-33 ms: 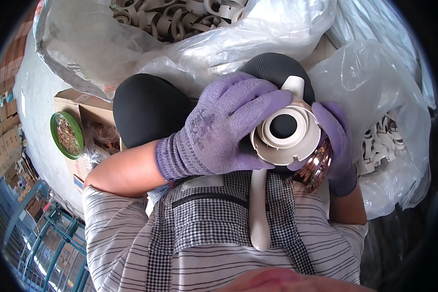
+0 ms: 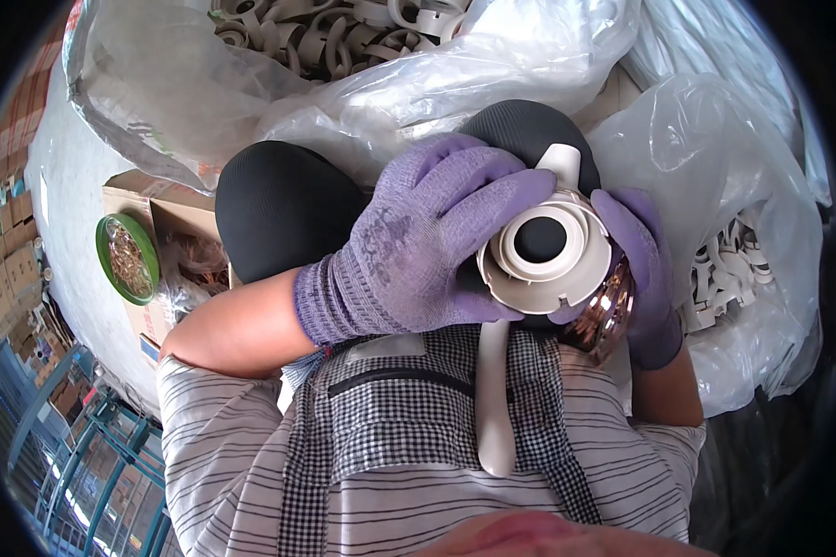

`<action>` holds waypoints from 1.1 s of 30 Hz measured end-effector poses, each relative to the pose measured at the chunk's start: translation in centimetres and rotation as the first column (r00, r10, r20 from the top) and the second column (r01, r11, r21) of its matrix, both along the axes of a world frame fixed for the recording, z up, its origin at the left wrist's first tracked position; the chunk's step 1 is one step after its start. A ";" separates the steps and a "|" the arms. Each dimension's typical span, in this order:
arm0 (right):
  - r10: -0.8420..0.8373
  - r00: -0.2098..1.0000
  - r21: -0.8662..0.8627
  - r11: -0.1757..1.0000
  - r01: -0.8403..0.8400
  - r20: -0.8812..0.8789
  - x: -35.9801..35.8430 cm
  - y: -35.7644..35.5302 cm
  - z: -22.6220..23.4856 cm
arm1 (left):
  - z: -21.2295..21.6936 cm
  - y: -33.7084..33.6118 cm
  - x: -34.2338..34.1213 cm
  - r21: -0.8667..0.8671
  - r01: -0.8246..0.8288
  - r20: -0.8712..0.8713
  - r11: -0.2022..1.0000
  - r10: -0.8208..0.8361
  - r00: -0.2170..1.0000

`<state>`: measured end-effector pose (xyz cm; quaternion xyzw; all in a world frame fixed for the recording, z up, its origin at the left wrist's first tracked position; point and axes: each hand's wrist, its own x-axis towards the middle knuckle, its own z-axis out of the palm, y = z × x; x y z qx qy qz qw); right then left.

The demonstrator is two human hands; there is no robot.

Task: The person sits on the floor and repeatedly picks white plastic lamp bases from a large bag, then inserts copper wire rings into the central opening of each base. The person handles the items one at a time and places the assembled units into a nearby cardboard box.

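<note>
Both gloved hands have hold of the white ring-shaped part above the lap, its round opening toward the face. The left hand is bent around its left side, fingers over the far rim, thumb at the near one. The right hand curls, half closed, about a coppery bunch (its pieces blur together) beside the part's right rim. A green dish sits at the cardboard box's left edge.
</note>
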<state>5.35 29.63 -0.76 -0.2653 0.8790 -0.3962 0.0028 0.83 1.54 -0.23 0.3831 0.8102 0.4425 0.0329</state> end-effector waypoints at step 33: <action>-0.439 0.857 -0.269 0.889 0.371 -0.269 4.9 -3.1 3.2 | 7.3 0.6 9.3 0.383 -0.305 0.189 0.872 0.250 0.950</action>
